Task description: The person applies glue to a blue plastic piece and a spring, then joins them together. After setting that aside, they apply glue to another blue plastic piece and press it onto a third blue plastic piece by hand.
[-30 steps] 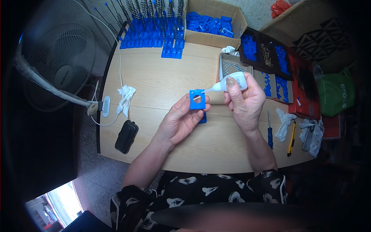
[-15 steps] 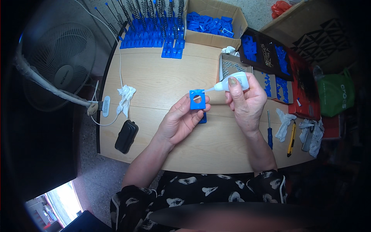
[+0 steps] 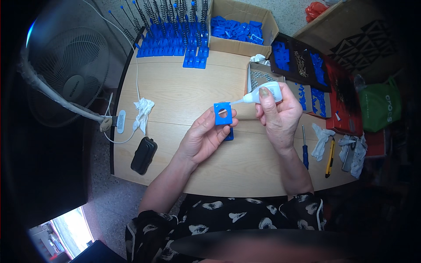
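Blue plate (image 3: 223, 122) pinched in left hand (image 3: 201, 133), over middle of table (image 3: 184, 87); right hand (image 3: 280, 111) grips white squeeze bottle (image 3: 272, 92).
Nozzle (image 3: 241, 101) tip, a second ago over the plate's face, now sits at its far right corner, contact too small to confirm; work seems centred on that corner. Left thumb and fingers clamp the plate's sides; right thumb presses the bottle against curled fingers. Left fingers block part of the plate and most of another blue piece (image 3: 228, 135) just nearer. Far: carton (image 3: 243, 47) of blue parts; far right: dark tray (image 3: 293, 75). Right: screwdriver (image 3: 305, 151), yellow cutter (image 3: 330, 160). Left: black case (image 3: 144, 155), well apart from both hands.
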Available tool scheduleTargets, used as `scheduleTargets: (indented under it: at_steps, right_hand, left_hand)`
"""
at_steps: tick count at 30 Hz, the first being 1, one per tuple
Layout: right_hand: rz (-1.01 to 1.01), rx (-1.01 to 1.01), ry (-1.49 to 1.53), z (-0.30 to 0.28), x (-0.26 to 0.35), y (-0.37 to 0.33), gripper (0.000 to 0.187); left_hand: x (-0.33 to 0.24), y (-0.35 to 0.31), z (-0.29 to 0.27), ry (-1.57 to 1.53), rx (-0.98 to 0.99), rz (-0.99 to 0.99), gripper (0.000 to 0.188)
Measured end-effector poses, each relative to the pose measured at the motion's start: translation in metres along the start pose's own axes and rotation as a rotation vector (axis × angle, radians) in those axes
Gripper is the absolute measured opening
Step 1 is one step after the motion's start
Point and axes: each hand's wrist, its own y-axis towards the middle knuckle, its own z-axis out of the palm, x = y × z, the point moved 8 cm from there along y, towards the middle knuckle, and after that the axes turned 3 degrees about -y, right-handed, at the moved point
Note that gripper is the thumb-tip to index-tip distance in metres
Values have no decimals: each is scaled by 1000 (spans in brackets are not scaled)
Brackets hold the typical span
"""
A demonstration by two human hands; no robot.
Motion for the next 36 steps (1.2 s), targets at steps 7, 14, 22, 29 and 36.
scheduleTargets:
  at_steps: [7,14,22,29,36]
  right_hand:
    - [11,21,-9,3,-6,-1,21]
    - [-70,-14,-64,3,-5,1,23]
    - [-58,-6,-103,3,-5,0,22]
    - [-69,-30,-60,1,-3,0,21]
    - [-11,11,-26,0,-3,-1,19]
  left_hand:
    - [0,0,0,27,-3,-4,47]
    - [1,1,1,23,-3,-12,49]
    - [0,1,0,33,-4,-8,47]
    - [0,1,2,33,-1,-12,47]
    - [2,2,2,23,8,-18,47]
